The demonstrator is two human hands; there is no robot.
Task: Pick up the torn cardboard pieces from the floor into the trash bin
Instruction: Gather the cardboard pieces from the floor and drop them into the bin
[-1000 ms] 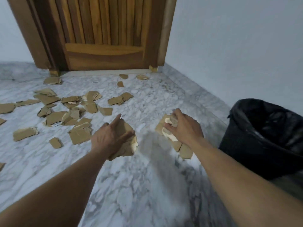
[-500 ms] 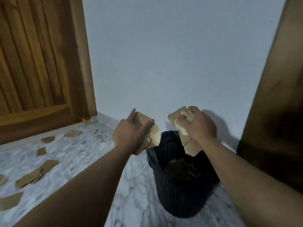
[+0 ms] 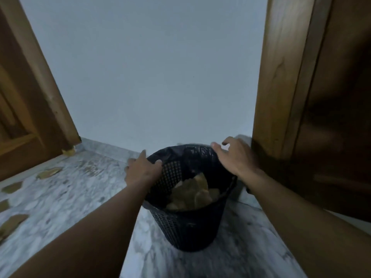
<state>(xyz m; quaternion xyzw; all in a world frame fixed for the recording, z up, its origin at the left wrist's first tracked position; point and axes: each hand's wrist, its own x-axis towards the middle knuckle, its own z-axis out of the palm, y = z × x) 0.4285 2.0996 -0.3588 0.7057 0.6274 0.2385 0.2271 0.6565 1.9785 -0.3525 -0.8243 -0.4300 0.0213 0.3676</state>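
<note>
1. Both hands are empty here: our left hand (image 3: 143,170) hangs open at the near-left rim of the trash bin (image 3: 190,227), and our right hand (image 3: 235,157) hovers loose-fingered over the far rim.
2. Some cardboard pieces (image 3: 192,192) lie inside the bin; more scraps (image 3: 49,172) wait on the floor (image 3: 84,197) to our left.
3. Watch out: that left hand looks close enough to nudge the rim, and a light bin could tip and spill.
4. Blur hides whether it touches, and the left edge cuts off the scraps, so we can't count them.
</note>
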